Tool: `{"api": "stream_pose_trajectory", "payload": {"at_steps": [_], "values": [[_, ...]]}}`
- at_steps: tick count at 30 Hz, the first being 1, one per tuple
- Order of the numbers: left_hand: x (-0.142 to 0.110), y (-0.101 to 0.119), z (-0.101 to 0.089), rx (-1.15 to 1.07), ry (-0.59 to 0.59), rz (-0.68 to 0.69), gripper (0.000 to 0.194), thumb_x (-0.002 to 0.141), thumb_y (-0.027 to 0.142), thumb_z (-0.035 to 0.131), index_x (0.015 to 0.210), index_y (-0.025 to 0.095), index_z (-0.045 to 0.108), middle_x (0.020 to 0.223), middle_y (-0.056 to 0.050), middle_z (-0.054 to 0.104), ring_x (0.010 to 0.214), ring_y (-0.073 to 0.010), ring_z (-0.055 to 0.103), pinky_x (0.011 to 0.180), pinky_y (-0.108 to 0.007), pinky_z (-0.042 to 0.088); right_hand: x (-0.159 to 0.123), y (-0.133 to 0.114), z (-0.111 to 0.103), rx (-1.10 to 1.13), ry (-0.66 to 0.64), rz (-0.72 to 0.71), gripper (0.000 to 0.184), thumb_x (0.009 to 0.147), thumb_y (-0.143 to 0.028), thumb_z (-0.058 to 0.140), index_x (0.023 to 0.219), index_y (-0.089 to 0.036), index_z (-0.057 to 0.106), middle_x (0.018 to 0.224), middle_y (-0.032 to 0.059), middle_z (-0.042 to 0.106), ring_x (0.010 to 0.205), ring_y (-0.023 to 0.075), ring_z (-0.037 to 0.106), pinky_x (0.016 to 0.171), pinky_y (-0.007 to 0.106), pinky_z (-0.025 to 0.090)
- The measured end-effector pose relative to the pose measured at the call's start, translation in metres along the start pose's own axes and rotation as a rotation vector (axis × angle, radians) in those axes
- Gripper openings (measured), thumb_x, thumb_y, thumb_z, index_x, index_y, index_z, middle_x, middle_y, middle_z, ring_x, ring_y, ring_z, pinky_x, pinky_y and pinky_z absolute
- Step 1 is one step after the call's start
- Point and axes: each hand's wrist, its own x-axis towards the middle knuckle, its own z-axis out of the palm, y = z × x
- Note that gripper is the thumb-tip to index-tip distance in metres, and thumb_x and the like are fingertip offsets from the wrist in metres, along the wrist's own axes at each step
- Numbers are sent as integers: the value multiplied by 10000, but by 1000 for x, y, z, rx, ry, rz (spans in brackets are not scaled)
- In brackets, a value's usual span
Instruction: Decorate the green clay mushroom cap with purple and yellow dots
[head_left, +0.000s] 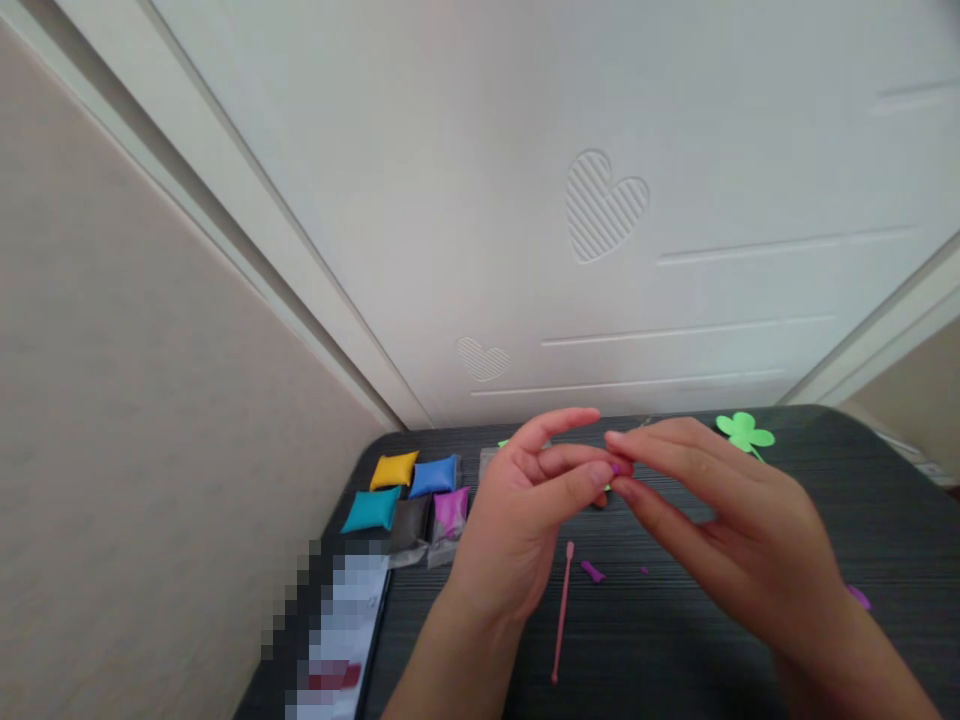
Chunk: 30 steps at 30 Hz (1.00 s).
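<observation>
Over the table, my left hand [510, 520] pinches a tiny piece of purple modelling clay [616, 469] between thumb and fingertips, its index finger stretched out above. From the other side, my right hand [739, 510] closes its thumb and fingertips on the same spot; the fingers hide most of the clay. Below the hands lie a purple clay scrap [592, 571], a smaller purple crumb [644, 570] and a pink modelling tool [562, 612]. Something brown and green [600, 499] shows partly behind my left fingertips.
Clay packets lie at the back left: yellow [394, 469], blue [433, 476], teal [372, 509], black [410, 523] and purple [451, 513]. A blurred-out screen [345, 630] is at the front left. A green clover shape [744, 432] lies back right, before a white panel [420, 200].
</observation>
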Motion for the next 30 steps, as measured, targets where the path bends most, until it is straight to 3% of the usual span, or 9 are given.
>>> {"api": "stream_pose_trajectory", "payload": {"at_steps": [9,12,16,30], "values": [[0,3,-1,-136,-102,-57,351,675,105,646,1013,187,597,705,19,615,667,-67,554,672,-180,420,-1,-4,-1,69,-14,6,378,710,-78,606,1055,-224,555,1002,18,629,931,139,575,782,249,481],[1,3,-1,-175,-81,-90,276,703,136,627,975,179,613,669,22,604,632,-57,548,638,-164,417,0,-5,-2,87,-18,7,354,715,-96,602,1040,-230,564,987,26,635,922,155,585,749,265,496],[2,2,1,-131,-39,-72,219,755,155,583,968,194,613,680,11,624,646,-61,563,646,-160,417,0,-4,-3,91,-26,12,347,717,-111,605,1038,-238,568,986,24,635,924,157,585,751,270,496],[1,1,-3,-26,-79,2,327,733,87,610,1031,220,588,793,14,690,712,-57,599,719,-159,428,0,-3,-3,64,-21,30,383,708,-72,615,1050,-235,560,990,4,621,924,125,560,774,236,465]]}}
